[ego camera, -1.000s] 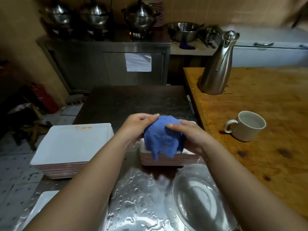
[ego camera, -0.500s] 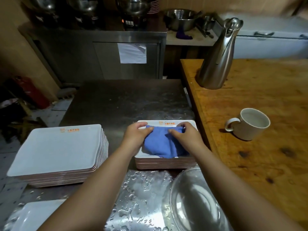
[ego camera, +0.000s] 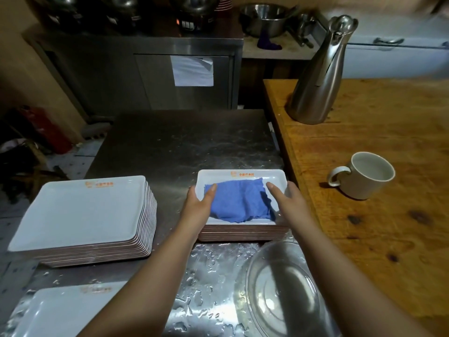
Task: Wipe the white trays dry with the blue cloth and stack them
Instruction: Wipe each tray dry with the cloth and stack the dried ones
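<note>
Steel counter (ego camera: 184, 142) — you are working at its near half, wet with droplets toward you and drier beyond. Large tray stack (ego camera: 80, 215) — it is sitting on your left, well apart from both hands, its long axis running left to right. Small tray stack (ego camera: 243, 233) — it is lying directly ahead of you, and its top tray (ego camera: 239, 175) is showing an orange logo along the far rim; its long side is also running left to right, so your hands are bracketing its two short ends. Single tray (ego camera: 60, 310) — it is waiting at the lower left among water drops, nearest your left arm and probably undried. Blue cloth (ego camera: 237, 203) — it is lying bunched in the well of the top tray, between your hands. Left hand (ego camera: 198, 205) — you are resting it on the tray's left edge, fingers straight and relaxed, fingertips touching the cloth's left border. Right hand (ego camera: 283, 197) — you are laying it along the right edge, fingers extended, just beside the cloth's ragged right side; neither hand is gripping anything. Judgement: both hands are equally near, so either could gather the cloth inward.
</note>
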